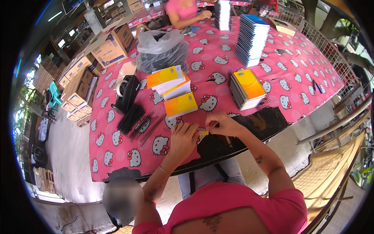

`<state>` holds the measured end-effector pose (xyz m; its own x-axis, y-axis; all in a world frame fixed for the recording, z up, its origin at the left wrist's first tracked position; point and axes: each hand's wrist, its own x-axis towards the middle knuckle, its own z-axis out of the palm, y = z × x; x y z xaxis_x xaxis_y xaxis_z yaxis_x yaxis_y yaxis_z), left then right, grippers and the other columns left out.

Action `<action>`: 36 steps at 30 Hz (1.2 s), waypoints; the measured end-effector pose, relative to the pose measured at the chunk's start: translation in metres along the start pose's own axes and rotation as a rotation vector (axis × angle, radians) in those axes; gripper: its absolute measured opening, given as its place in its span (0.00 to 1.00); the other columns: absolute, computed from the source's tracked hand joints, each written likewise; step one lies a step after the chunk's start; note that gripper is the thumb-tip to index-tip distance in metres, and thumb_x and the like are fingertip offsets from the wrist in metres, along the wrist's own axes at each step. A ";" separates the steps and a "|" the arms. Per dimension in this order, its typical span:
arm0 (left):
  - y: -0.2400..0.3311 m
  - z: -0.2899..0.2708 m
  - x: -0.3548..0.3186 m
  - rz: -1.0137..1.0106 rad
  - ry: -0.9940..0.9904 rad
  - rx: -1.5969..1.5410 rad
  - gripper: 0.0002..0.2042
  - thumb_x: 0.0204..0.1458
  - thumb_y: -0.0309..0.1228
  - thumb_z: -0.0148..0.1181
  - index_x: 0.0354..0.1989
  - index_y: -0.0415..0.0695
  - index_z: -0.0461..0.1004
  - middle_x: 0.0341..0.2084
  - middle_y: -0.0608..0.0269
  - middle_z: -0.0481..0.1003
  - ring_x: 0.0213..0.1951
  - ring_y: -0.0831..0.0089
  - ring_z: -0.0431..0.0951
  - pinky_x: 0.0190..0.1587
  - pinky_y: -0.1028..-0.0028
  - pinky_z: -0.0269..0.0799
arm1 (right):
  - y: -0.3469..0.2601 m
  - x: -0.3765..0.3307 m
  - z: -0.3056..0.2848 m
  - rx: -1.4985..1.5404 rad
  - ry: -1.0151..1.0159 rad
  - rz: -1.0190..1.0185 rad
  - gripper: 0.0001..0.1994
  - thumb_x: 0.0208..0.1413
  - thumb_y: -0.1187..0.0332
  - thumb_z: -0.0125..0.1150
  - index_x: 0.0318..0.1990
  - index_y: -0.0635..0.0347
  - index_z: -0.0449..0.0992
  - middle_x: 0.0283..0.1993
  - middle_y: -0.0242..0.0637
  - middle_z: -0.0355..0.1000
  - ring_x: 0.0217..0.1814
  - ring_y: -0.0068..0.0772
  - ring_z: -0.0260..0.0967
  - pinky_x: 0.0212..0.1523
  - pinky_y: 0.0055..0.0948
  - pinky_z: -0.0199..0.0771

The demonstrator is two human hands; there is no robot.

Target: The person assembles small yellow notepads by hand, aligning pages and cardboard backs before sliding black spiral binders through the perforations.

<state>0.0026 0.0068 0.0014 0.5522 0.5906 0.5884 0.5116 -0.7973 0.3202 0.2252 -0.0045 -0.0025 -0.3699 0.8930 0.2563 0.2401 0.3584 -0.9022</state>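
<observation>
My left hand [184, 134] and right hand [223, 124] meet over a small notebook [202, 131], of which only a sliver of wire binding and yellow cover shows between them. Both pinch it, left fingers curled over its near end, right thumb and forefinger closed on the far end. Just beyond my knuckles lies a yellow pad [180, 105], with a pile of loose pads [170, 81] behind it. Left of my left hand sit black wire coils [131, 119]. Right of my right hand stands a stack of bound notebooks [247, 89].
</observation>
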 end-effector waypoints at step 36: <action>-0.106 0.017 0.011 0.098 -0.010 0.129 0.13 0.53 0.23 0.59 0.47 0.37 0.74 0.45 0.48 0.78 0.50 0.51 0.77 0.52 0.60 0.75 | -0.019 -0.055 -0.157 -0.954 0.234 -0.058 0.34 0.50 0.49 0.68 0.63 0.53 0.70 0.67 0.44 0.65 0.72 0.48 0.58 0.68 0.49 0.60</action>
<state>-0.0344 0.1004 -0.0389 0.6098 0.5127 0.6043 0.5348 -0.8290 0.1637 0.3816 -0.0177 0.0545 -0.2416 0.8617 0.4462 0.8892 0.3807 -0.2537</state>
